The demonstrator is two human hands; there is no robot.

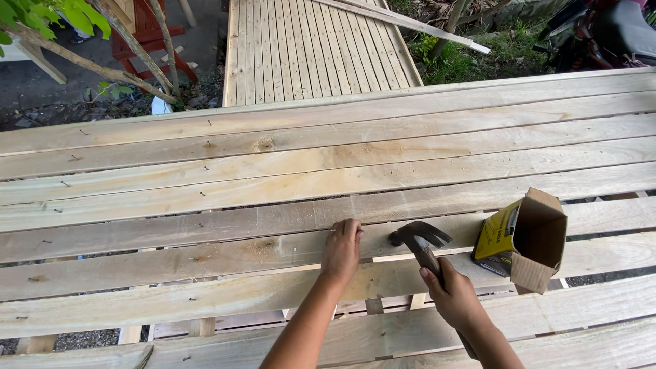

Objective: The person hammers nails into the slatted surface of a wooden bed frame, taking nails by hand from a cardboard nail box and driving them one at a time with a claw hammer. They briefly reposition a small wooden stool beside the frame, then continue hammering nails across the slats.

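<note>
1. Left hand point(341, 249) resting on a plank point(205, 256), just left of the hammer point(420, 242). Fingers curled and pinched together at the tips, pressed down at the board's far edge. Probably steadying a nail, but way too small to actually make out, so can't tell what's between them.
2. Right hand point(454, 297) wrapped tight around the hammer handle, fingers closed in a full grip. Holding low on the handle, likely for more swing.
3. Hammer head hovering just above the plank, striking face turned toward the left fingertips, claw pointing the other way. Close to the fingers but not touching.
4. Open cardboard box point(523, 239) just right of the hammer, tipped on its side with flaps open toward the hands. Yellow and black outside, plain brown inside. Looks parked there for easy grabbing; contents not visible.
5. Long pale planks laid side by side beyond and under the hammer, narrow gaps between them, small nails poking up well to the left.
6. Well beyond the hammer: a slatted wooden panel point(318, 44) on the ground, a red wooden frame point(150, 37) at far left, leafy branches, some grass.
</note>
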